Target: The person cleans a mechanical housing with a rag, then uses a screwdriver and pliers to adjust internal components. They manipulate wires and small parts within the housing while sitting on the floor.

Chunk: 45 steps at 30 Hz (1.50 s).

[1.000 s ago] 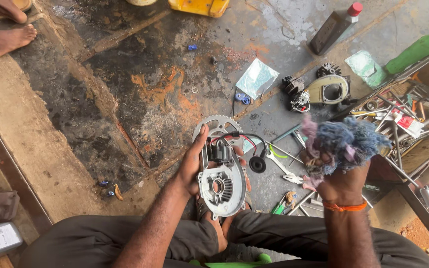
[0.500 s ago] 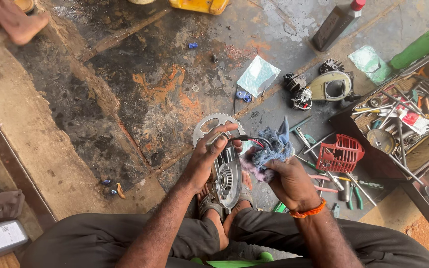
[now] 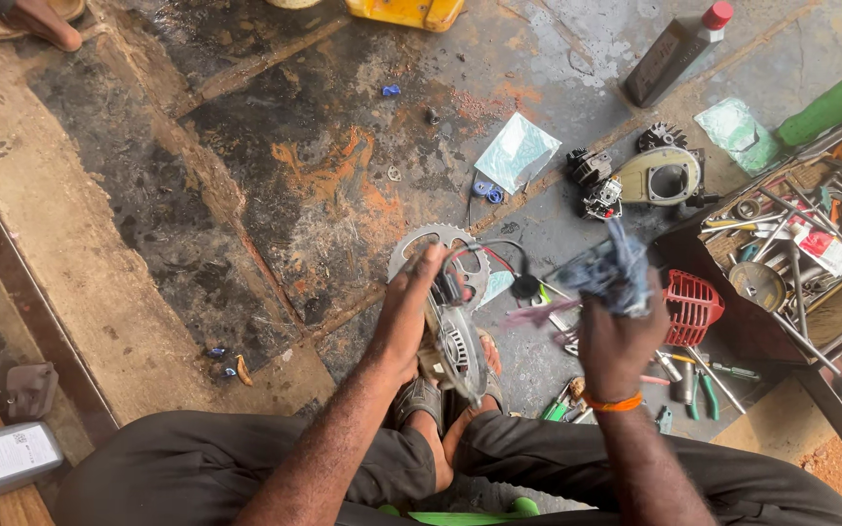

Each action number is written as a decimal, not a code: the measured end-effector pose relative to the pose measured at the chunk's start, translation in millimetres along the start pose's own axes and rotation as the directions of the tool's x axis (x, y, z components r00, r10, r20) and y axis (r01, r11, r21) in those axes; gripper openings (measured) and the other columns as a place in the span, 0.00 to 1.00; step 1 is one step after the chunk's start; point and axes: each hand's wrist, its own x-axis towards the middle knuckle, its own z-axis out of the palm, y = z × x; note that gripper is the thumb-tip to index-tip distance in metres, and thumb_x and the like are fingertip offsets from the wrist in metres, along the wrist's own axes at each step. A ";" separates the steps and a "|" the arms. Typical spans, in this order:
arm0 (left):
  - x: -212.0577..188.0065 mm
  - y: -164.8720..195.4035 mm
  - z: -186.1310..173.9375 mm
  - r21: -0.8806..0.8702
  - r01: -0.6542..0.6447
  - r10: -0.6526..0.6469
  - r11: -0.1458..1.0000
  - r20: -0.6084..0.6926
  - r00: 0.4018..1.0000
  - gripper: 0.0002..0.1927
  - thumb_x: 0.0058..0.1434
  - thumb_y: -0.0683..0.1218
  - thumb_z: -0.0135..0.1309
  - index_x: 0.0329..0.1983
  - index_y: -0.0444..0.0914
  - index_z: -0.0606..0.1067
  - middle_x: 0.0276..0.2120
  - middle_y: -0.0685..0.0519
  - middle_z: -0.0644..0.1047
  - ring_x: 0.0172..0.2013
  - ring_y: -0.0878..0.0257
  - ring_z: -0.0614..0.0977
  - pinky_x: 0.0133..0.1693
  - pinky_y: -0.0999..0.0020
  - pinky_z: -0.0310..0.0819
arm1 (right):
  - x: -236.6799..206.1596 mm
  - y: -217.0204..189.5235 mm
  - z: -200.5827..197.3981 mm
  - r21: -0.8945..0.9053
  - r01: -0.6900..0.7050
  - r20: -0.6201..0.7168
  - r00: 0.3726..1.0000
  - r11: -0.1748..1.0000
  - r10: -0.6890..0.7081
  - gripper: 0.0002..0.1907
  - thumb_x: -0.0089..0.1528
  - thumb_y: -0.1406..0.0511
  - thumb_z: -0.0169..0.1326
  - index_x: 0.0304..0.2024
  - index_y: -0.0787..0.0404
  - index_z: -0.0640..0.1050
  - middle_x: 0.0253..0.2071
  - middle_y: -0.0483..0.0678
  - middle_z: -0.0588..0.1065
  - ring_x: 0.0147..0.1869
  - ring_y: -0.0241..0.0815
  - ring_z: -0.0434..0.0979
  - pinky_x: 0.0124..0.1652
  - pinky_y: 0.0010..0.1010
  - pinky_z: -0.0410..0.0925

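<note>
- The left hand (image 3: 411,312) grips a round metal engine part, a finned flywheel-and-plate assembly (image 3: 455,351), fingers curled over its upper rim; the assembly stands on edge above the person's sandalled feet (image 3: 440,399).
- The right hand (image 3: 621,336) is closed around a bundle of blue-grey cotton rag (image 3: 611,273), held up and apart from the assembly.
- Change: half a second ago the rag was pressed against the face of the assembly; it is now lifted away to the right, and its outline is motion-blurred. A second ago it was held higher and farther right. The sequence reads as repeated wiping strokes, so cleaning of the part is judged to be in progress, not finished.
- The assembly has turned from face-up to nearly edge-on to the camera.
- Black and red wires (image 3: 489,255) loop from the assembly to a small black cap (image 3: 525,286) on the floor.
- A toothed sprocket (image 3: 431,244) lies flat behind the left hand.
- A red plastic guard (image 3: 691,307) sits just right of the right hand, beside an open toolbox (image 3: 791,244) of spanners.
- Pliers and screwdrivers (image 3: 694,380) lie scattered on the stained concrete floor (image 3: 275,166).
</note>
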 end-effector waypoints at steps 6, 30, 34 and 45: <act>-4.6 23.8 0.0 -0.239 0.359 -0.417 0.902 -0.269 0.868 0.55 0.52 0.82 0.37 0.75 0.50 0.46 0.55 0.48 0.67 0.47 0.55 0.82 0.48 0.53 0.80 | -6.1 -14.4 -18.4 0.010 -0.385 0.320 0.876 0.923 0.361 0.11 0.69 0.68 0.49 0.53 0.66 0.74 0.44 0.48 0.78 0.46 0.36 0.76 0.44 0.28 0.69; -13.7 19.2 -19.4 -0.498 0.220 -0.078 0.839 0.290 0.954 0.26 0.63 0.55 0.60 0.59 0.38 0.74 0.52 0.47 0.81 0.51 0.56 0.83 0.55 0.55 0.78 | 10.2 49.1 -46.4 -0.190 -0.241 0.155 0.950 0.952 0.271 0.25 0.67 0.63 0.42 0.64 0.68 0.69 0.57 0.56 0.74 0.59 0.48 0.75 0.58 0.39 0.70; -14.1 19.9 -17.2 -0.510 0.268 -0.099 0.818 0.334 0.937 0.27 0.62 0.55 0.61 0.59 0.36 0.74 0.51 0.45 0.82 0.49 0.55 0.85 0.53 0.55 0.80 | -2.8 12.9 -37.7 -0.184 -0.068 0.128 0.987 0.981 0.093 0.34 0.56 0.74 0.50 0.67 0.70 0.62 0.61 0.57 0.68 0.63 0.49 0.69 0.56 0.40 0.68; -14.6 13.7 -3.2 -0.361 0.242 -0.130 0.900 0.307 0.943 0.30 0.64 0.57 0.60 0.63 0.35 0.71 0.49 0.45 0.80 0.47 0.56 0.84 0.46 0.56 0.82 | 11.3 -18.4 -2.6 0.316 -0.464 0.187 0.886 0.827 0.425 0.18 0.67 0.71 0.44 0.59 0.69 0.71 0.50 0.56 0.76 0.50 0.46 0.77 0.50 0.46 0.70</act>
